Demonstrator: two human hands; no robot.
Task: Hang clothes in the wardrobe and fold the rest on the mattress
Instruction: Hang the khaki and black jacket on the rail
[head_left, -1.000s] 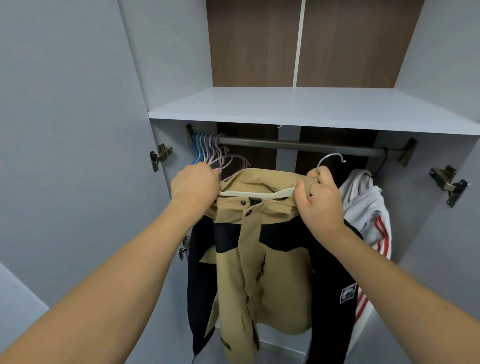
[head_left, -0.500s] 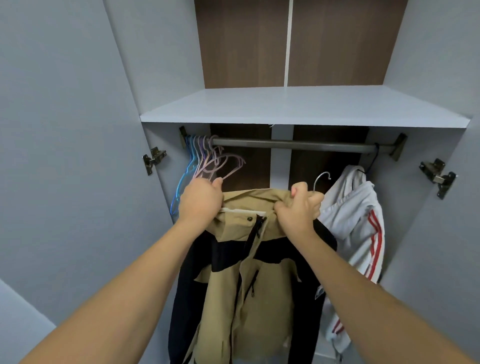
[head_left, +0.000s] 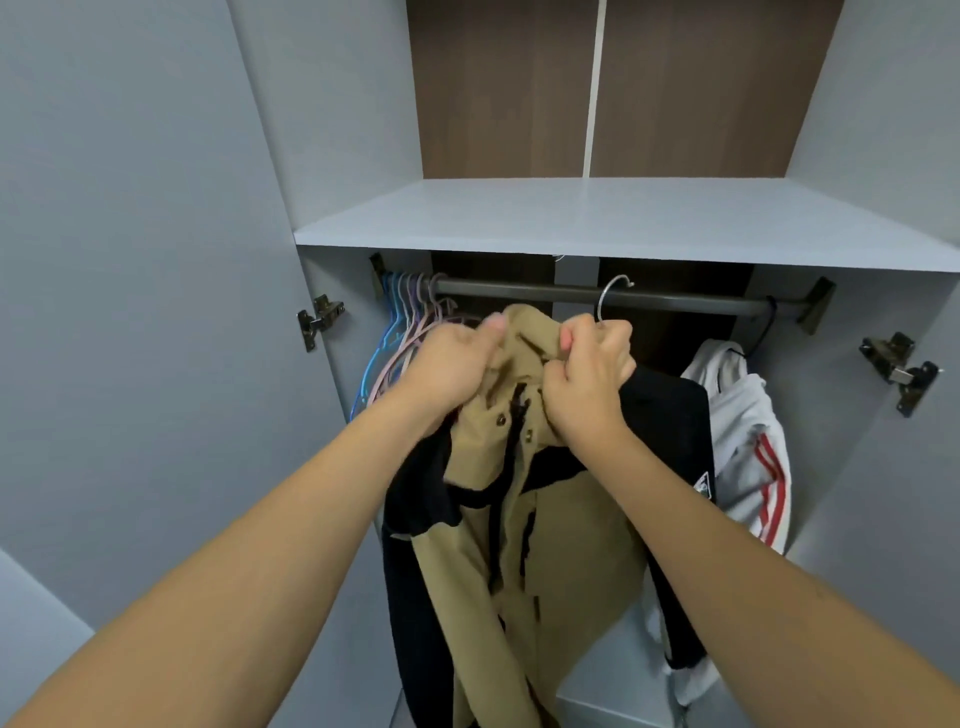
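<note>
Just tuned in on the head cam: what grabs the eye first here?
Both hands, left hand and right hand, grip the collar of a tan and black jacket at centre, its metal hanger hook raised in front of the dark rail. A white jacket with red stripes hangs at right; pastel empty hangers bunch at the rail's left end.

We see soft, even, cool light with no glare. Under the shelf (head_left: 597, 218) the rail (head_left: 519, 291) sits in shadow. Both hands look slightly motion-blurred, and straight wardrobe edges bow outward near the frame's borders.
</note>
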